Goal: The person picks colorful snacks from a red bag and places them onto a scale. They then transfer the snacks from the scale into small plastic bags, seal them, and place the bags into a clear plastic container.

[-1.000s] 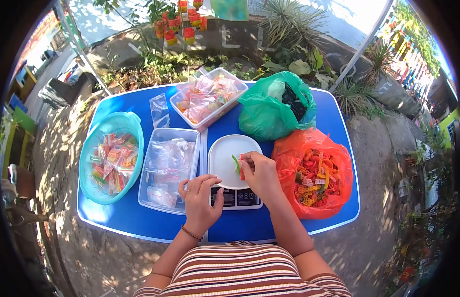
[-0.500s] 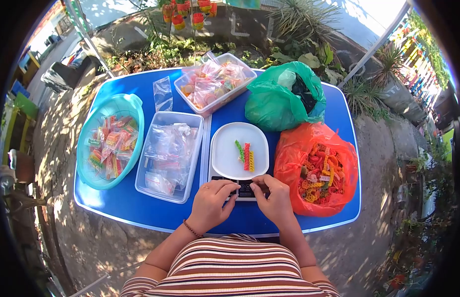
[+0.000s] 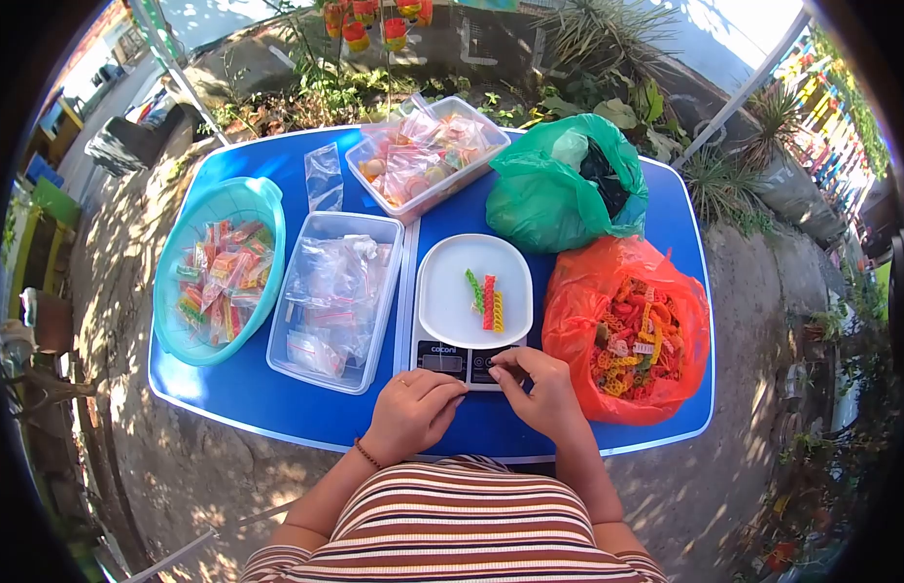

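Note:
A white kitchen scale (image 3: 442, 361) with a dark front panel carries a white plate (image 3: 442, 316). On the plate lie a few twisted snack pieces: a green one (image 3: 474, 288), a red one (image 3: 489, 301) and a yellow one (image 3: 499, 313). My left hand (image 3: 411, 416) rests at the scale's front edge, fingers curled and pressed together towards the thumb; whatever they may hold is hidden. Over the right end of the panel, by the buttons, my right hand (image 3: 541, 391) has thumb and fingertips drawn into a pinch. I cannot make out anything between them.
Left of the scale stand a clear tub (image 3: 372, 374) of plastic bags and a turquoise basket (image 3: 168, 325) of packed snacks. Behind are another tub (image 3: 452, 192) of packets and a green plastic bag (image 3: 535, 209). A red bag (image 3: 567, 321) of loose snacks sits at right.
My left hand has drawn back slightly from the panel, uncovering the display and brand lettering. My right hand stays near the buttons. The whole view has shifted a little.

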Action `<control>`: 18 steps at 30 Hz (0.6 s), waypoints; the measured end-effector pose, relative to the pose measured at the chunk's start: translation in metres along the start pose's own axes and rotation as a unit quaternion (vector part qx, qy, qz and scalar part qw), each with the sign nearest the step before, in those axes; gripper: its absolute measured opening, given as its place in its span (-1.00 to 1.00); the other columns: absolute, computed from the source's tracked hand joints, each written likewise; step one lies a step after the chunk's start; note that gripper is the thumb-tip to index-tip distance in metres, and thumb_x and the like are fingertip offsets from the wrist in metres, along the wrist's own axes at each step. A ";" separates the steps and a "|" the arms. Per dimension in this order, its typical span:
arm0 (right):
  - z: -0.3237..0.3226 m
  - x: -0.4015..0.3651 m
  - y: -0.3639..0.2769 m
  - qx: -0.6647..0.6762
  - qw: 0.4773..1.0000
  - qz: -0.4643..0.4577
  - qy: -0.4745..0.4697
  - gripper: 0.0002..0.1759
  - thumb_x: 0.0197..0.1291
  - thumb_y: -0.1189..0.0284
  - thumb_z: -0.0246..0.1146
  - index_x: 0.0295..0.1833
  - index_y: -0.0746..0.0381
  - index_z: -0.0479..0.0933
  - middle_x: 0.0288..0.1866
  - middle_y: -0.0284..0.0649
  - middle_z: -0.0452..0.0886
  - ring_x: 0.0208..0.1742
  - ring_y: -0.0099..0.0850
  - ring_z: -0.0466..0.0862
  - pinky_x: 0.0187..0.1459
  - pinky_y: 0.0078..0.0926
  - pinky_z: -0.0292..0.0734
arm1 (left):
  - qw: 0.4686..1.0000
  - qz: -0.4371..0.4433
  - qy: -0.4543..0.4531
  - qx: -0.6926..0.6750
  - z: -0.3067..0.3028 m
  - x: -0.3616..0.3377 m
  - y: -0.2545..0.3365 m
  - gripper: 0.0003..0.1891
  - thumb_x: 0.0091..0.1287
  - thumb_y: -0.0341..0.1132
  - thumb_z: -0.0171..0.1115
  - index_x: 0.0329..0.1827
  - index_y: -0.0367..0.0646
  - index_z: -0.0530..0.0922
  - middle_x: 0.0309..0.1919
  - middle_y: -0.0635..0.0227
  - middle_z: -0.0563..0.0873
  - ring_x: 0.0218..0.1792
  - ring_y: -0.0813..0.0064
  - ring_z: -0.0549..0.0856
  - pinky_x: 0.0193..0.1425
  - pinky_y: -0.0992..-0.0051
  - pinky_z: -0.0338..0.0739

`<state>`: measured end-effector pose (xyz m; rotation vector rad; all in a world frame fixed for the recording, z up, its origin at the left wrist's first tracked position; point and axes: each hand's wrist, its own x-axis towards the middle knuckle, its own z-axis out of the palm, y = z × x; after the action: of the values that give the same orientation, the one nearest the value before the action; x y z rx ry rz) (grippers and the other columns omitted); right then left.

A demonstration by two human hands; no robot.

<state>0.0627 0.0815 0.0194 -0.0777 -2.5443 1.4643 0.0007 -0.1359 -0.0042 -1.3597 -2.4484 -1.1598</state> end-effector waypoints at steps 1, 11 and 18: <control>0.001 0.000 0.000 0.002 1.000 -0.010 -0.007 -0.84 0.30 0.54 0.42 -0.06 0.37 0.67 -0.22 -0.06 0.77 -0.27 -0.29 0.81 -0.22 -0.42 0.70 | 1.000 0.005 0.003 -0.003 -0.002 0.001 0.001 -0.78 0.23 -0.41 0.48 -0.06 -0.09 0.72 -0.17 0.37 0.80 -0.17 0.32 0.78 -0.07 0.32 0.64; 0.004 -0.003 0.001 0.014 0.999 -0.025 -0.036 -0.84 0.28 0.55 0.43 -0.06 0.37 0.68 -0.19 -0.08 0.78 -0.27 -0.27 0.81 -0.22 -0.41 0.71 | 1.000 0.006 -0.003 -0.026 -0.003 -0.001 0.005 -0.78 0.22 -0.39 0.49 -0.08 -0.12 0.71 -0.25 0.33 0.80 -0.23 0.31 0.80 -0.14 0.33 0.67; 0.022 0.022 -0.029 -0.017 0.992 -0.127 0.002 -0.86 0.22 0.60 0.42 -0.11 0.33 0.68 -0.23 -0.09 0.73 -0.22 -0.16 0.77 -0.21 -0.30 0.68 | 0.998 0.012 0.058 0.026 -0.019 0.014 0.001 -0.79 0.21 -0.43 0.47 -0.10 -0.08 0.72 -0.25 0.40 0.80 -0.22 0.37 0.79 -0.08 0.36 0.61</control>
<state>0.0385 0.0516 0.0373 0.2295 -2.4670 1.3205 -0.0113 -0.1387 0.0160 -1.2663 -2.3592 -1.1285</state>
